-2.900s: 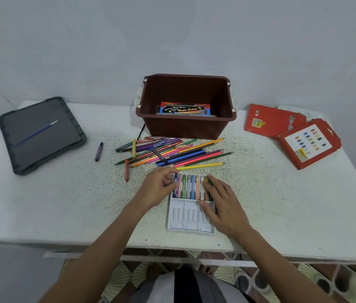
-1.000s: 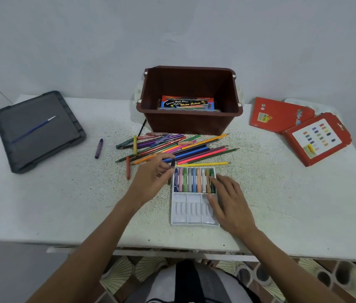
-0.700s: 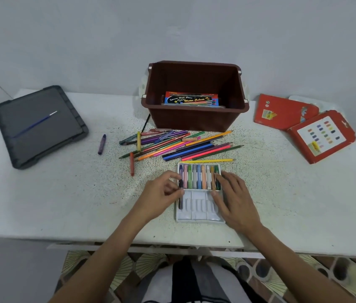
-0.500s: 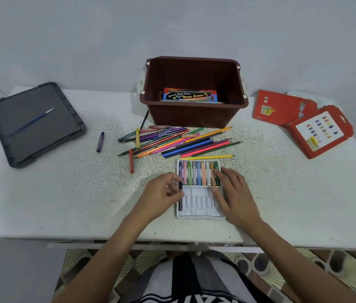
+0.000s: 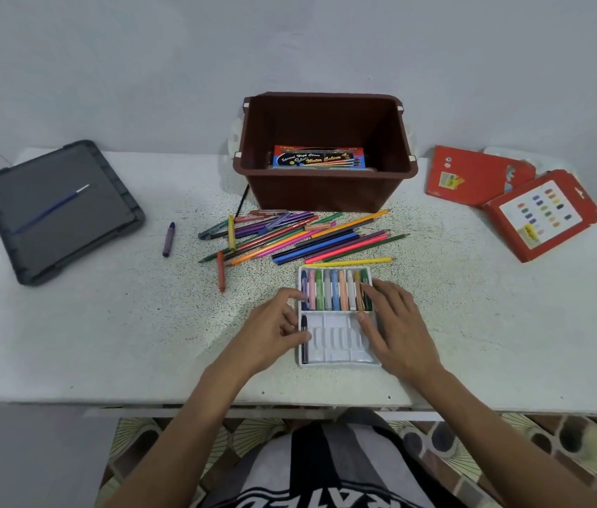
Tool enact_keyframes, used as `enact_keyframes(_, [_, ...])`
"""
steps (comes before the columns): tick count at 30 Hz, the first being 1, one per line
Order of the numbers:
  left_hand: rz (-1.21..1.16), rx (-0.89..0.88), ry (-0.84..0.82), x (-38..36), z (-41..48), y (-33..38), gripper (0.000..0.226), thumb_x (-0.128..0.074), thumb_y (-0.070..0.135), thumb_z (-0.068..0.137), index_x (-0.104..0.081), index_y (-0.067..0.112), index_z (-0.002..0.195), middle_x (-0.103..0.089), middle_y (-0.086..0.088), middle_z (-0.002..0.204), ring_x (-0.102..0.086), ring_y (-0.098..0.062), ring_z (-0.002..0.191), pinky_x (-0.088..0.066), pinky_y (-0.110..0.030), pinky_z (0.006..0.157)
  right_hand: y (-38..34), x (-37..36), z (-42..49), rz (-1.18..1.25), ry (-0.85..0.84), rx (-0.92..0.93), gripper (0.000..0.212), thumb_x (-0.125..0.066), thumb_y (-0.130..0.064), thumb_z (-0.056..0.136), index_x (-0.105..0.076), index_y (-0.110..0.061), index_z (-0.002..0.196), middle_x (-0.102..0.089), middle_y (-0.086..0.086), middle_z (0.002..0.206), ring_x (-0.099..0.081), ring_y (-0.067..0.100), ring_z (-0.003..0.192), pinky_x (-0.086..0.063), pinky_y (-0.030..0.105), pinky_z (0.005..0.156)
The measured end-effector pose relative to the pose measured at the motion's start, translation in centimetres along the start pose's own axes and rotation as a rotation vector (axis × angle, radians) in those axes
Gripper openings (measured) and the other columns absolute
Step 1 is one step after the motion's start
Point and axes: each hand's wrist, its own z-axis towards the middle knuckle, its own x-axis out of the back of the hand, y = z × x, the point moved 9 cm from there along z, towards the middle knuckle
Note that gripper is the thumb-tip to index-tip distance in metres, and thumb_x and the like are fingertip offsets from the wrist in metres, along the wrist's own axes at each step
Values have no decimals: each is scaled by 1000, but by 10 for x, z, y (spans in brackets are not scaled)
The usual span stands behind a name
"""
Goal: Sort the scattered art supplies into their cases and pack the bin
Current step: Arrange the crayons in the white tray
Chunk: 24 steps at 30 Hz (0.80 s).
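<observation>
Nearby, the crayon tray [image 5: 337, 347] sits between a relaxed left hand [image 5: 271, 333] touching its left edge and a flat right hand [image 5: 395, 335] on its right; loose pencils [image 5: 308, 238] separate it from the far bin [image 5: 326, 190]

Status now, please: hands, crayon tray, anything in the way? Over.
Left hand at dark crayon, lower row of crayon tray, grip unclear. Right hand flat on tray. Upper row looks full. Nothing blocking; purple crayon lies apart.
</observation>
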Motion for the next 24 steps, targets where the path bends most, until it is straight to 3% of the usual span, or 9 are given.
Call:
enact_keyframes(5, [10,-7,-21,0,-2,0,51,-74,34,86,-47,34,129,-59,6,93,-63,-4,79,-52,-20,72,-1,2,0,6,5,-6,60,-27,-49,104,-51,-7,138,-51,10,141,-42,28,131,-37,46,110])
enact_keyframes(7, [23,-17,47,10,-4,2,41,-71,36,88,-53,32,124,-61,9,92,-62,0,79,-53,-19,73,-1,2,-1,7,7,1,62,-25,-50,104,-51,-6,138,-51,10,141,-42,28,131,-37,46,110])
enact_keyframes(11, [237,19,478,60,-10,-4,16,-61,38,94,-60,27,106,-60,12,96,-58,0,79,-48,-22,66,-1,1,-1,12,1,0,61,-24,-50,104,-50,-7,139,-51,10,142,-41,27,133,-37,46,110])
enact_keyframes(13, [295,103,692,84,-16,-12,14,-60,35,94,-58,24,103,-57,7,98,-57,-10,84,-47,-29,69,-2,1,0,9,4,6,60,-25,-49,104,-51,-7,139,-51,11,141,-41,27,132,-37,46,110])
enact_keyframes(16, [364,191,871,106,-19,-24,21,-58,33,95,-56,16,106,-58,-4,100,-56,-22,86,-48,-40,72,-2,1,0,10,6,13,59,-27,-47,104,-51,-6,138,-51,11,141,-41,28,132,-36,45,111])
enact_keyframes(20, [319,272,862,119,-11,-42,29,-55,41,97,-51,15,108,-59,-8,99,-58,-26,83,-51,-41,64,-2,0,0,4,-3,28,59,-26,-47,104,-50,-6,139,-51,11,141,-42,29,132,-36,46,110])
enact_keyframes(24, [284,297,816,122,-2,-51,28,-54,42,98,-50,17,109,-66,-3,94,-61,-21,79,-48,-34,60,0,1,1,10,2,18,58,-27,-47,104,-51,-7,138,-51,10,141,-41,27,132,-36,45,111])
